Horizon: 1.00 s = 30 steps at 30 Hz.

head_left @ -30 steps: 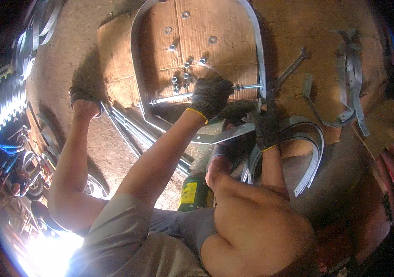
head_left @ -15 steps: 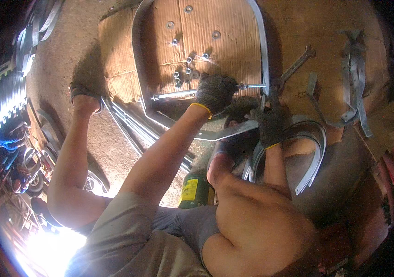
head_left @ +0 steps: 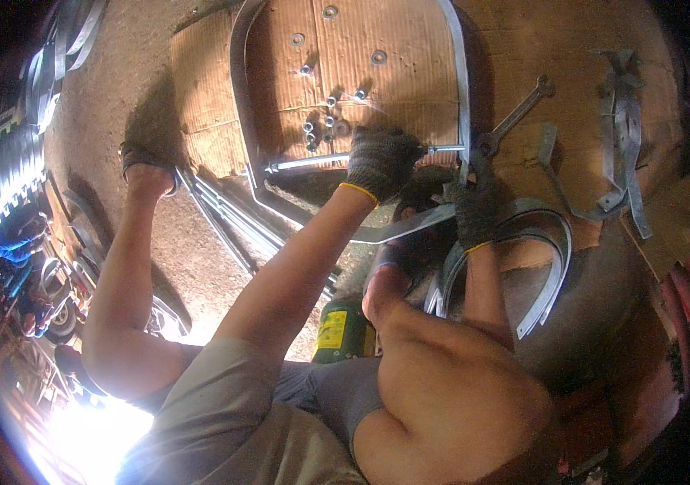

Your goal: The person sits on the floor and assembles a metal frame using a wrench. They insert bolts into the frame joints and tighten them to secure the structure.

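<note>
A bent flat metal frame (head_left: 240, 97) lies on cardboard, with a threaded rod (head_left: 308, 162) spanning it from side to side. My left hand (head_left: 381, 159), in a dark knit glove with a yellow cuff, is closed around the rod near its right part. At the frame's right side is my gloved right hand (head_left: 472, 208), its fingers curled by the rod's end; what they grip is hidden. A wrench (head_left: 516, 118) has its ring end just beyond these fingers, beside the frame. Several nuts (head_left: 331, 103) and washers (head_left: 379, 57) lie inside the frame.
Curved metal strips (head_left: 559, 267) lie right of my leg, and bent brackets (head_left: 621, 145) farther right. Straight rods (head_left: 227, 218) rest on the floor at left. A green and yellow container (head_left: 343, 331) stands between my legs. Metal parts (head_left: 17, 170) crowd the far left.
My left hand has shifted slightly right along the rod, its glove turning a little. My right hand and the wrench have moved only slightly.
</note>
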Available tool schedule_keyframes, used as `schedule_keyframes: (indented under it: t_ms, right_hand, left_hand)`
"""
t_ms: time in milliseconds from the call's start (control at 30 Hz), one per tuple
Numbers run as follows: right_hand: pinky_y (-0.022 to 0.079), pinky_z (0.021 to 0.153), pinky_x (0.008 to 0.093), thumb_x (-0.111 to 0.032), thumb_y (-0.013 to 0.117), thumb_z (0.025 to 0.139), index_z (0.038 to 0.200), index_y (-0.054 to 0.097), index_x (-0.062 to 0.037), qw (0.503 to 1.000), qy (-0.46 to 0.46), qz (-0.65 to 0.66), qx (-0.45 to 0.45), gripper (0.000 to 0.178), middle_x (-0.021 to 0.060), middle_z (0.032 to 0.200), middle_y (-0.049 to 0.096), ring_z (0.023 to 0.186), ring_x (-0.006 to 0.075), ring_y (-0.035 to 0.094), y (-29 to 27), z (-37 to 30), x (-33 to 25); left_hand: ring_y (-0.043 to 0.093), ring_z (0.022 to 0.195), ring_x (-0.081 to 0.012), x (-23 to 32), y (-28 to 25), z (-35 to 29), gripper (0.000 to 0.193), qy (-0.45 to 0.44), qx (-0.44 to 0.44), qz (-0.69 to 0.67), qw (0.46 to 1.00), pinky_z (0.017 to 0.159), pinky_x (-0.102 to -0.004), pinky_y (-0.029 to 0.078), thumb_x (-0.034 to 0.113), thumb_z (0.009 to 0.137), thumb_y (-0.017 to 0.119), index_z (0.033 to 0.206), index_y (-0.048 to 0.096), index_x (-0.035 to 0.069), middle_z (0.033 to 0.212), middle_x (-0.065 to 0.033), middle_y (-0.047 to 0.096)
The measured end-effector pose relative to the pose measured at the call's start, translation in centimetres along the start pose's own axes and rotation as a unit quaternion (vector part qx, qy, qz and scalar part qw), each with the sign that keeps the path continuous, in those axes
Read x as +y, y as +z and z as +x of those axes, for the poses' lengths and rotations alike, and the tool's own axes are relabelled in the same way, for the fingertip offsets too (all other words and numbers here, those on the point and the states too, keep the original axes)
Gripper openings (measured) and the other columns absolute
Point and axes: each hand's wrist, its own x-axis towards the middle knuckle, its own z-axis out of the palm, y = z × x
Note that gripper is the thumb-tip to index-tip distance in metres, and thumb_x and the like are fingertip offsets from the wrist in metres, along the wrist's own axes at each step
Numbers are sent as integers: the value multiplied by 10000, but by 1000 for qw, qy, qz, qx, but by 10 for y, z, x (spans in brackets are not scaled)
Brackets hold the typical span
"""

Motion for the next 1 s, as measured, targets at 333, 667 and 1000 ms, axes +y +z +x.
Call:
schedule_keyframes:
  t_ms: [333, 667, 1000]
  right_hand:
    - [545, 855, 441, -285, 708, 898, 1265, 693, -90, 943, -44, -330, 7, 417, 147, 1099, 732, 940, 307, 704, -11, -4, -36]
    - [606, 782, 390, -23, 705, 836, 1338, 613, -13, 999, -29, -16, 23, 510, 136, 1133, 662, 909, 258, 689, -5, 7, 8]
    - [621, 751, 371, 25, 698, 806, 1337, 584, 4, 996, 1, 84, -8, 544, 140, 1033, 653, 864, 269, 690, -15, 5, 28]
  left_hand:
    - [672, 1007, -356, -15, 19, -11, 336, 3, 106, -129, 986, 872, -499, 513, 413, 864, 713, 1106, 753, 183, 1074, -149, 719]
    - [576, 1166, -341, -86, 16, -129, 348, -358, 519, -74, 773, 1012, -466, 453, 163, 879, 707, 1224, 665, 140, 1180, -138, 635]
    - [674, 1049, -387, -205, 9, -194, 319, -137, 73, 87, 984, 918, -480, 532, 108, 874, 644, 1189, 690, 84, 1058, -188, 720]
